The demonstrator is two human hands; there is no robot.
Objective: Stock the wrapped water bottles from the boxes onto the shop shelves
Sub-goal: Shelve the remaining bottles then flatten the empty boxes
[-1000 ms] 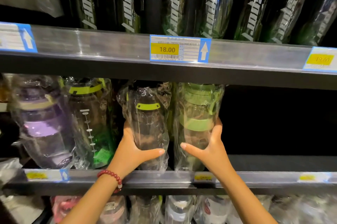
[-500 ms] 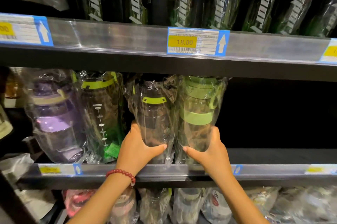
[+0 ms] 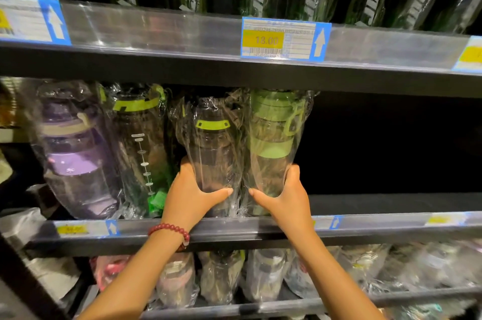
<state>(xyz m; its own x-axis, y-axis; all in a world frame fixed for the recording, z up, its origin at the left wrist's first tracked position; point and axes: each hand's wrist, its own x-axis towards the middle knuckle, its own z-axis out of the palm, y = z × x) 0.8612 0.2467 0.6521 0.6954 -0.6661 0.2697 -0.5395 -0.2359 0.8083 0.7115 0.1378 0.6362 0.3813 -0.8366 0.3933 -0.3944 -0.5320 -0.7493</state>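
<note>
On the middle metal shelf, four plastic-wrapped bottles are standing in a row. At the far left, the clear bottle with a purple band and lid is leaning slightly, its wrap glaring and blurring its outline. Just beside it, the dark bottle with a lime-green lid trim and a white measuring scale is standing, its base partly hidden behind the left hand. That hand, wearing a red bead bracelet, is gripping the lower body of the dark wrapped bottle with a lime-green tab, thumb across the front and fingers hidden behind the bottle. Touching it on the right, the clear wrapped bottle with a pale green lid and collar is being gripped low by the right hand, thumb in front, fingers wrapping out of sight. Both bottle tops are cut off by the upper shelf edge, which is carrying a blue-framed price label reading 18.00. Right of the bottles, the shelf interior is too dark to make out.
</note>
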